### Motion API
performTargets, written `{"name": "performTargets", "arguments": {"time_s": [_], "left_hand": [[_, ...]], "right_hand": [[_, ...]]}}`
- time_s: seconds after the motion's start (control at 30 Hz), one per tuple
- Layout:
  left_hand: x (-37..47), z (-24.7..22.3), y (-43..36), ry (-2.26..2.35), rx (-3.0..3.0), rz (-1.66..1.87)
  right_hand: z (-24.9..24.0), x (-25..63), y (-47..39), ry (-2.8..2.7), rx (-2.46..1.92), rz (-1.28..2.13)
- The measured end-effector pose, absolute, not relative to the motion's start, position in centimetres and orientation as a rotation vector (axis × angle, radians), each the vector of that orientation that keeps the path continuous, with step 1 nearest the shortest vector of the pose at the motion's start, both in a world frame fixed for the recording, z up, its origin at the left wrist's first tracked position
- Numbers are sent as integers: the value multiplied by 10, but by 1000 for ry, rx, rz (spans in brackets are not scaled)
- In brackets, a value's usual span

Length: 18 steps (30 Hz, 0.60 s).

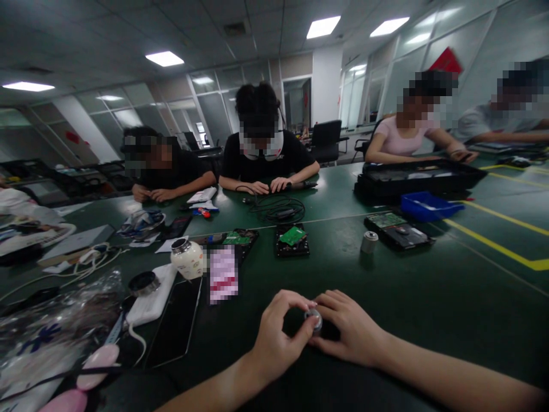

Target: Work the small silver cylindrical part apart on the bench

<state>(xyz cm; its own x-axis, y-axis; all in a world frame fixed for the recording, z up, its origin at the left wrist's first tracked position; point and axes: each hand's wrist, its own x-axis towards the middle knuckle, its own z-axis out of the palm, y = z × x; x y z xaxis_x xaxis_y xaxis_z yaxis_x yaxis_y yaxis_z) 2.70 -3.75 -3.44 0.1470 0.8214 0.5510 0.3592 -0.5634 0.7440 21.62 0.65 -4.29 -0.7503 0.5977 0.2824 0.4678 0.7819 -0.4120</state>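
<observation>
Just above the green table, my left hand (281,329) pinches a small round metal part (315,321) between thumb and fingers. My right hand (349,329) closes on the same part from the other side, with its fingers curled and the thumb below. Fingers cover much of the part, so its exact kind does not show. Ahead of my right hand, a silver metal cylinder (369,242) stands upright on the table. Farther off lie a hard drive (293,240) with a green circuit board on it and another opened drive unit (401,230).
To my left are a black phone (175,323), a white power bank (151,297), a cream flask (187,258) and crumpled clear plastic (77,326). A blue tray (429,206) and a black case (422,178) sit at the far right. Several people sit across the green table (450,309).
</observation>
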Motion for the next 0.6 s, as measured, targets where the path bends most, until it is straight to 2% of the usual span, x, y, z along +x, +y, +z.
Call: {"name": "performTargets", "arguments": {"time_s": [0.2,0.6], "left_hand": [[29,-36,-32,1242,1962,1438],[31,-33,-29,1102,2093,1493]], "right_hand": [[-43,216,6,-2554,-804,451],[-43,214,6,-2576,-813,421]]}}
